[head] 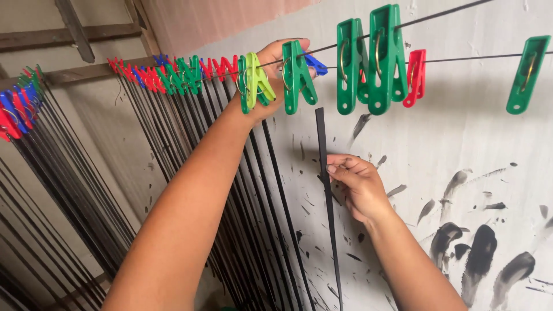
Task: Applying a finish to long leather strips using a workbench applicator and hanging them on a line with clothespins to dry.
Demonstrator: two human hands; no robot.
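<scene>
Both hands work at a clothesline. Right hand [358,185] pinches a thin black strip [326,190] between thumb and fingertips, holding it upright below the wire [461,57]. Left hand [276,72], raised higher, closes its fingers on a blue peg [314,64] at the line, among green pegs [368,57]. Farther left, black strips [173,150] hang from clipped pegs.

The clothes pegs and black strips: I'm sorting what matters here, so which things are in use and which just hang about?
In use:
left hand at blue peg
right hand holding black strip
wire line

Just there:
hung strips
green pegs
red peg
paint-smeared wall
</scene>
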